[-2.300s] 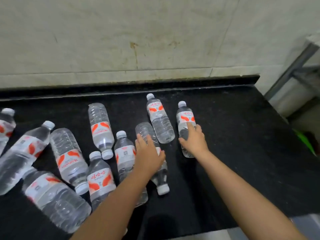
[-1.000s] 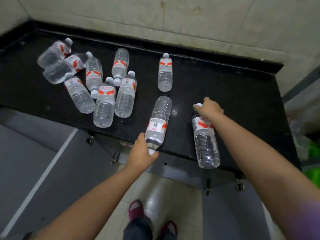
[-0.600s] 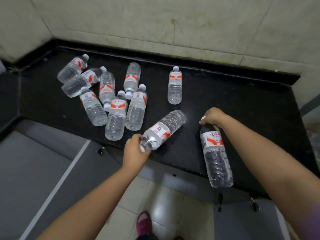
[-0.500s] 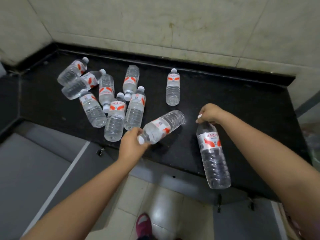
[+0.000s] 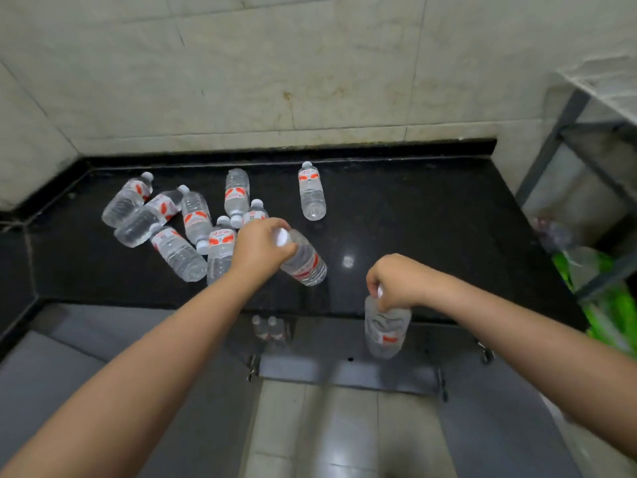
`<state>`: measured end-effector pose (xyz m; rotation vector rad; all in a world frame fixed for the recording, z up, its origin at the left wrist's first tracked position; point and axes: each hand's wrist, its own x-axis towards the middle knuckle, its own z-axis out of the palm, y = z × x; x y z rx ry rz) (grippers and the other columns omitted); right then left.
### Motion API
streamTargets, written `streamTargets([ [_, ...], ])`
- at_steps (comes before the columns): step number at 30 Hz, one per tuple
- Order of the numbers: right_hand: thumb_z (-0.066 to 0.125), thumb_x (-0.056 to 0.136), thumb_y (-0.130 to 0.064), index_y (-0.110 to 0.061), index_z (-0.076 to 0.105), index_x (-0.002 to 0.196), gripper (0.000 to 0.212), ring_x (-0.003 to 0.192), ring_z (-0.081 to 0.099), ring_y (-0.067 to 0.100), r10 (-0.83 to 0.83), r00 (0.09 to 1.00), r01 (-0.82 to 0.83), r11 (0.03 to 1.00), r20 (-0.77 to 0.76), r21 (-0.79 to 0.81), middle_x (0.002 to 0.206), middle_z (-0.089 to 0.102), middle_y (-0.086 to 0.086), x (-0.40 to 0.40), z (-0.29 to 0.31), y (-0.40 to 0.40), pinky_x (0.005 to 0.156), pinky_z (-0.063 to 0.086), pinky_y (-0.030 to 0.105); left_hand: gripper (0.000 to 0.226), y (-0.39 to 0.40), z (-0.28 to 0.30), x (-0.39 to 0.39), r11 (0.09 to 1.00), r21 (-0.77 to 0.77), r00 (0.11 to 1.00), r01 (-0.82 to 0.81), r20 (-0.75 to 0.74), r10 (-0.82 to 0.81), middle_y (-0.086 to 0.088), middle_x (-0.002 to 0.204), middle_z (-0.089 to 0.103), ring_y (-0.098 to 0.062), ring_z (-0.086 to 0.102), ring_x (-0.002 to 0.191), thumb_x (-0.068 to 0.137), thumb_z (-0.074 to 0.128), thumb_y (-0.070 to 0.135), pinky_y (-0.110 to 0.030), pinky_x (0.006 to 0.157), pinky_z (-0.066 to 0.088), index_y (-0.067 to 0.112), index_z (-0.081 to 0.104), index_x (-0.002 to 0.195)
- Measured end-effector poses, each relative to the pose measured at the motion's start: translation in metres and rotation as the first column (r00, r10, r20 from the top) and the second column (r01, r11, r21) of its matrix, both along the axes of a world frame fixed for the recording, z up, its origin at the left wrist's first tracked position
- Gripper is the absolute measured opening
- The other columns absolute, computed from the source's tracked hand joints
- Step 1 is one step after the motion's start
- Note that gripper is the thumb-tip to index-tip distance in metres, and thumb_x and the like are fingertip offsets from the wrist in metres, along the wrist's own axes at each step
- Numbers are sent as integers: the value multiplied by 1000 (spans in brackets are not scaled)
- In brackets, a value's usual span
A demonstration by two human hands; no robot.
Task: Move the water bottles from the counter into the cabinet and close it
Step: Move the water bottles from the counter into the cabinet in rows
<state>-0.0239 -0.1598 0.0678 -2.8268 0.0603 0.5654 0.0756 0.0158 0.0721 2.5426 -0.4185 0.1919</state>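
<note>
My left hand [image 5: 259, 248] grips a clear water bottle [image 5: 305, 260] by its white cap, holding it tilted just above the black counter [image 5: 413, 219]. My right hand [image 5: 396, 282] holds a second bottle [image 5: 386, 327] by the neck; it hangs upright past the counter's front edge. Several more bottles with red-and-white labels lie in a pile [image 5: 179, 222] on the counter's left, and one lone bottle [image 5: 311, 191] lies further back. Below the counter the cabinet [image 5: 344, 369] stands open, with two bottles [image 5: 269, 327] standing inside.
The grey cabinet doors [image 5: 86, 374] swing out on both sides of the tiled floor. A tiled wall backs the counter. At the right stands a metal rack [image 5: 579, 150] with a green bag [image 5: 606, 305] beneath it.
Both hands have lifted their bottles off the counter. The right bottle now hangs over the front edge; the left bottle has swung up by its cap. The camera has tilted lower, showing the cabinet interior.
</note>
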Motion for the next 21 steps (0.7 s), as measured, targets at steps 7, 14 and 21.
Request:
streamTargets([
  [7,59,78,-10,-12,70,97,22,99,57,33,-130,951,131,991,281,14,103,53,13,-63,-8,69,77,41,25,29,82,2,-68,914,189,934,358,-87,-347,-20,106,59,-32,54,99,78,65,10,-29,76,38,2,60,105],
  [14,59,85,-19,-11,64,103,20,93,52,25,-248,941,221,966,232,134,97,43,5,-81,-46,123,75,34,24,30,150,-70,-101,776,317,830,545,-336,-446,-17,114,49,-31,42,111,86,56,17,-34,92,36,5,50,113],
  [21,56,88,-21,-10,64,107,23,107,53,31,-247,967,235,958,55,164,114,52,14,-69,-128,148,86,43,29,29,161,-150,-91,722,244,716,648,-520,-467,-3,103,35,-17,31,99,82,56,10,-24,87,31,7,47,110],
])
